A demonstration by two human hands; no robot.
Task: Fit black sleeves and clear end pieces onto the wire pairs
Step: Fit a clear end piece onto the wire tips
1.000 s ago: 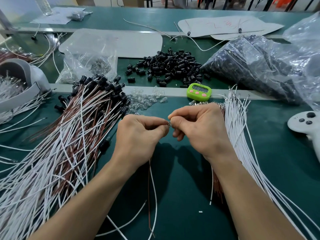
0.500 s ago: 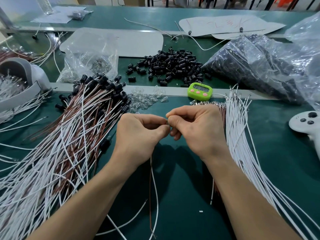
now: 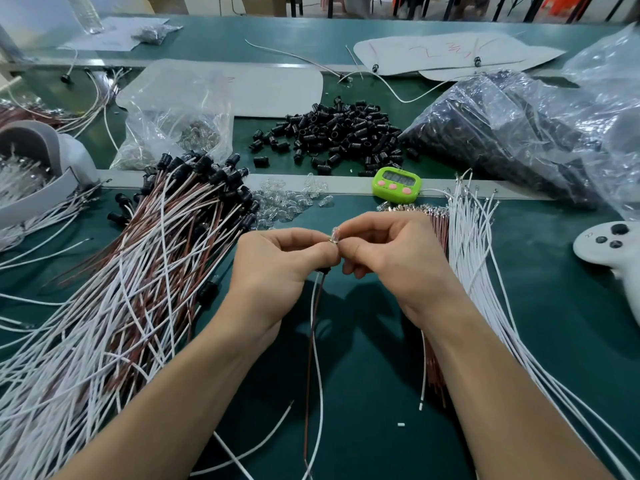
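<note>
Table (image 3: 381, 393): we saw a green work surface carrying all the stock, with both forearms entering over its near edge.
Sleeved bundle (image 3: 138, 289): a fan of brown and white wires covered the left side, their black-capped ends pointing to the far edge.
Bag (image 3: 502, 133): a clear sack of dark parts lay toward the far right corner.
Bare wires (image 3: 478, 265): white leads lay just right of the right hand, running from the near edge toward the far edge.
Loose sleeves (image 3: 336, 133): a black heap sat far of centre, well apart from the hands.
Left hand (image 3: 273, 268): we read its thumb and forefinger as pressed together on the top of the wire pair.
Right hand (image 3: 391, 258): its fingertips met the left hand's and pinched the clear end piece.
Wire pair (image 3: 317, 341): one brown and one white lead ran from the near edge up into the left grip, its long axis near-to-far.
Black sleeve (image 3: 323, 270): it sat on the pair just below the left fingers, on the near side of the pinch.
Clear end piece (image 3: 335, 234): it stood at the far tip of the pair, between the two pinches.
Governing relation: we judged sleeve and end piece coaxial, the sleeve nearer the left hand, so seating would need travel along that axis.
</note>
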